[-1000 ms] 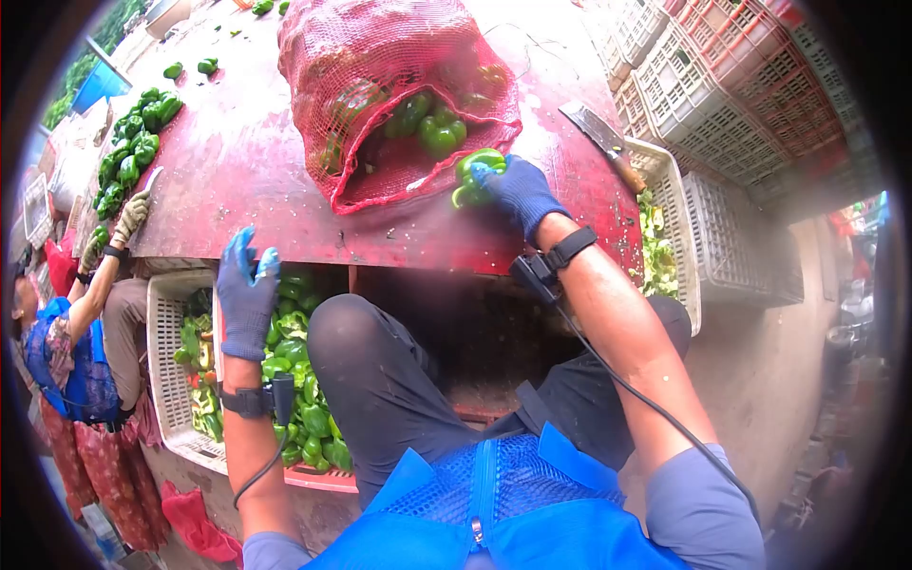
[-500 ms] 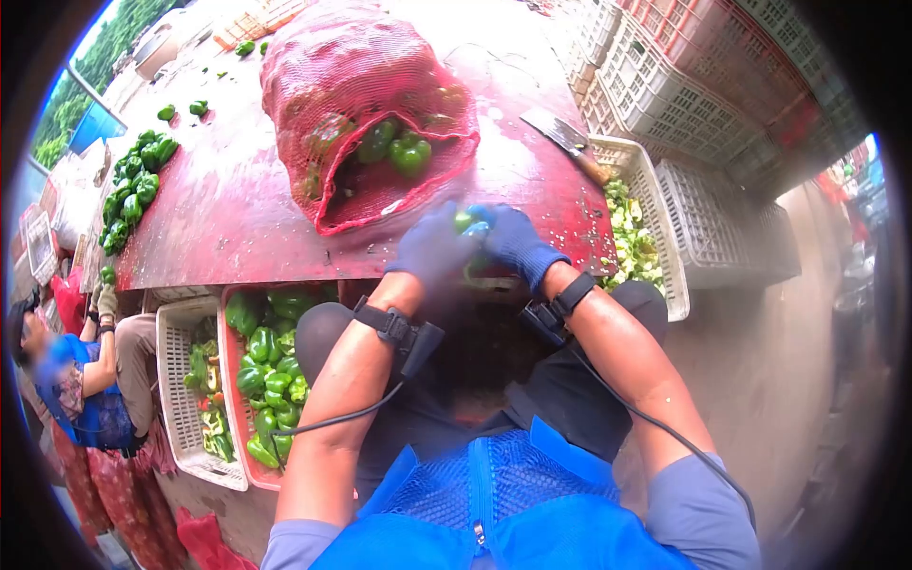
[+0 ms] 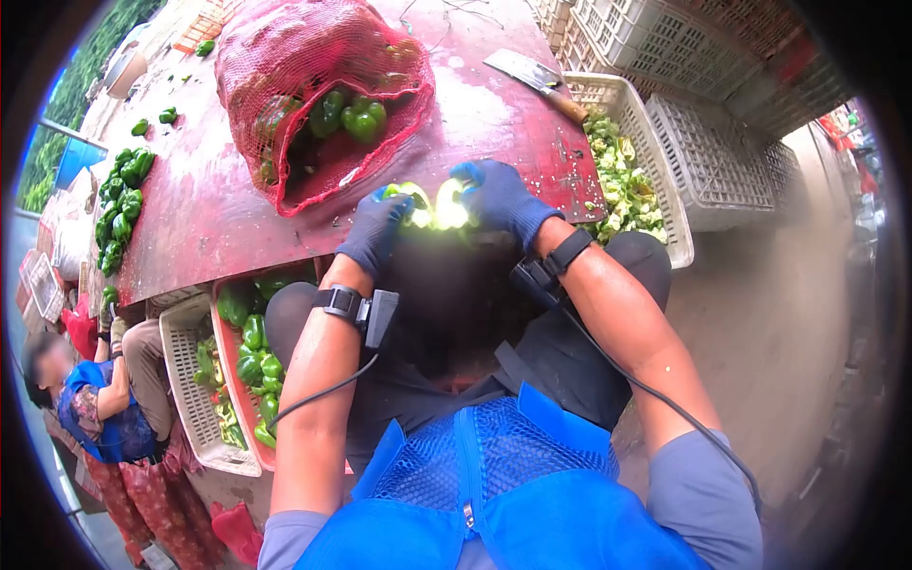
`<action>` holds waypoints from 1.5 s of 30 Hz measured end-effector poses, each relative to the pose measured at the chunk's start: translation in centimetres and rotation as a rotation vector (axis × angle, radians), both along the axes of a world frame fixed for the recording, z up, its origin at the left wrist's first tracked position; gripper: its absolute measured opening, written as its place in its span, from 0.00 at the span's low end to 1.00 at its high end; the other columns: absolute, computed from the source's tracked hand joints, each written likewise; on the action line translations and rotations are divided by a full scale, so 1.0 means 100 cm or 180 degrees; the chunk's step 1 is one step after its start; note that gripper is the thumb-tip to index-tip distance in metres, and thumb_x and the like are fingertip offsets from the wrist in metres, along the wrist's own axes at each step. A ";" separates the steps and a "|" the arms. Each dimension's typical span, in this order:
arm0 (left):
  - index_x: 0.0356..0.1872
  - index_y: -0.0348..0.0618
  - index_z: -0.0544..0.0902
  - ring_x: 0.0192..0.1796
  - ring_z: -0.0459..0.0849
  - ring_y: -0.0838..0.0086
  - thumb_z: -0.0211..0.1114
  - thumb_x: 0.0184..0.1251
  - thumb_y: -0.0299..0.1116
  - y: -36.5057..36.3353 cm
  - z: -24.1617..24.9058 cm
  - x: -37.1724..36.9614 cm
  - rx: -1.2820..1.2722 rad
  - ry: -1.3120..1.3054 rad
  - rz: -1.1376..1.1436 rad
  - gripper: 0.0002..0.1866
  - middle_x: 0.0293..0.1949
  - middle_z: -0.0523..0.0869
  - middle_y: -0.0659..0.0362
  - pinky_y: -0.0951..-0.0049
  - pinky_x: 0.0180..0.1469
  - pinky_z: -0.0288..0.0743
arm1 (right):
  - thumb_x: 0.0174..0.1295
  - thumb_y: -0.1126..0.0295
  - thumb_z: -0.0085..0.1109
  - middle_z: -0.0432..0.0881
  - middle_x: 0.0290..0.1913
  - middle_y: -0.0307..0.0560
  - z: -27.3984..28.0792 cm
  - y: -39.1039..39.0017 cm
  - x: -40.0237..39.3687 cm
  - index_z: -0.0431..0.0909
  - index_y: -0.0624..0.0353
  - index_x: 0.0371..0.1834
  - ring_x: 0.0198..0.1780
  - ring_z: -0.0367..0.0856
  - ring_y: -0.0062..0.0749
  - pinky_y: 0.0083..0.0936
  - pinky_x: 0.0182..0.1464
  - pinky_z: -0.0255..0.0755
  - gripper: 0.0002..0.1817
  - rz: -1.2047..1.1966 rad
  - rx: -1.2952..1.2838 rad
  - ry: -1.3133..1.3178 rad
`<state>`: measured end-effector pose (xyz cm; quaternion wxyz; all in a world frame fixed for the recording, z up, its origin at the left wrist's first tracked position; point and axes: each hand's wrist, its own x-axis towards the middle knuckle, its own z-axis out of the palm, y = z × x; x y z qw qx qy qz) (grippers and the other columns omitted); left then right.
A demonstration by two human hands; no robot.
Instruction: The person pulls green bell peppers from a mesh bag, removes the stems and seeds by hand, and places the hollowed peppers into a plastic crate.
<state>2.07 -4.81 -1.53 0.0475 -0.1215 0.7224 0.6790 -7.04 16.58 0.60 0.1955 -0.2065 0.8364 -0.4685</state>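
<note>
Both my hands wear dark blue gloves and hold one green bell pepper (image 3: 429,207) split open between them, its pale inside showing. My left hand (image 3: 373,231) grips the left half. My right hand (image 3: 498,198) grips the right half. The pepper is at the near edge of the red table (image 3: 204,223), just above my lap. A red mesh sack (image 3: 304,85) lies open on the table beyond my hands, with several green peppers inside it (image 3: 351,114).
A cleaver (image 3: 532,78) lies on the table's far right. A white crate (image 3: 655,180) of pepper scraps stands to my right, with empty crates stacked behind. A red crate of peppers (image 3: 249,351) is at my left knee. Another person (image 3: 90,408) sits at left by loose peppers (image 3: 122,204).
My right hand brought a pepper from the sack's mouth to the table edge. My left hand rose from the crate side to join it, and the pepper is now pulled open.
</note>
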 end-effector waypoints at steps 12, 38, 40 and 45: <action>0.53 0.39 0.79 0.40 0.82 0.77 0.62 0.60 0.21 0.016 0.023 0.008 0.1032 0.0916 0.0941 0.19 0.39 0.83 0.62 0.75 0.44 0.80 | 0.58 0.58 0.64 0.85 0.44 0.58 0.014 0.006 -0.003 0.83 0.58 0.44 0.47 0.85 0.51 0.39 0.50 0.77 0.17 -0.0200 0.0716 0.0812; 0.64 0.35 0.72 0.53 0.81 0.70 0.64 0.68 0.38 0.037 0.039 0.009 0.0645 0.1314 0.1247 0.27 0.53 0.80 0.54 0.70 0.55 0.76 | 0.59 0.42 0.62 0.82 0.40 0.56 0.048 -0.010 0.037 0.77 0.58 0.43 0.37 0.83 0.54 0.45 0.38 0.76 0.28 -0.0232 0.0709 0.1174; 0.65 0.35 0.71 0.54 0.80 0.69 0.62 0.69 0.40 0.050 0.048 0.013 0.0306 0.1378 0.1108 0.28 0.54 0.79 0.53 0.70 0.56 0.75 | 0.60 0.44 0.62 0.84 0.36 0.61 0.045 -0.013 0.044 0.79 0.62 0.40 0.39 0.83 0.57 0.44 0.39 0.75 0.27 -0.0027 0.0166 0.0150; 0.66 0.34 0.70 0.56 0.78 0.68 0.60 0.71 0.43 0.059 0.048 0.018 -0.0171 0.1618 0.0544 0.29 0.57 0.79 0.48 0.66 0.62 0.70 | 0.60 0.53 0.63 0.84 0.38 0.61 0.057 -0.012 0.042 0.81 0.60 0.47 0.41 0.83 0.57 0.43 0.44 0.76 0.22 0.0048 -0.0805 -0.0959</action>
